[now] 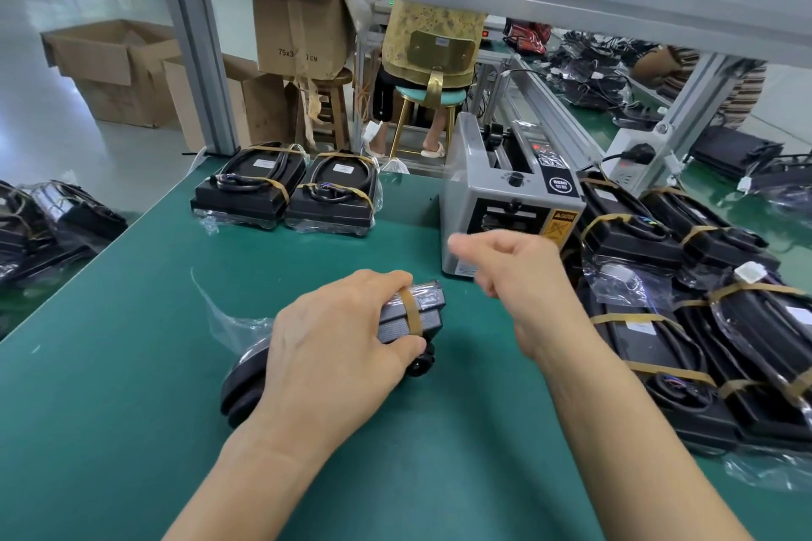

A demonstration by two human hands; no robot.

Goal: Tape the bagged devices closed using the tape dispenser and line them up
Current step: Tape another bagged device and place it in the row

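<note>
The left hand (338, 347) is lying over a black device wrapped in a clear plastic bag and banded with a tan rubber band (408, 316), its fingers and thumb curling around the device's upper end and gripping it against the green tabletop (132, 365). The device is sitting under and just beyond the palm, its rounded black end sticking out near the wrist and loose bag film trailing to the left. The right hand (505, 264) is hovering just right of the device and apart from it, blurred, with the thumb and forefinger nearly meeting in front of the mouth of the grey boxy tape dispenser (505, 198); whether a piece of tape is sitting between those fingers cannot be told. To the right, a pile of bagged black devices with coiled cables and tan bands (685, 321) is crowding the tabletop edge, touching the dispenser's side. Farther back on the left, two bagged black devices (285, 193) are standing side by side, touching, near the far edge of the tabletop. Beyond it, brown cardboard boxes (114, 66) are resting on the floor, and a person is sitting on a gold-legged stool with a teal seat (428, 94).
</note>
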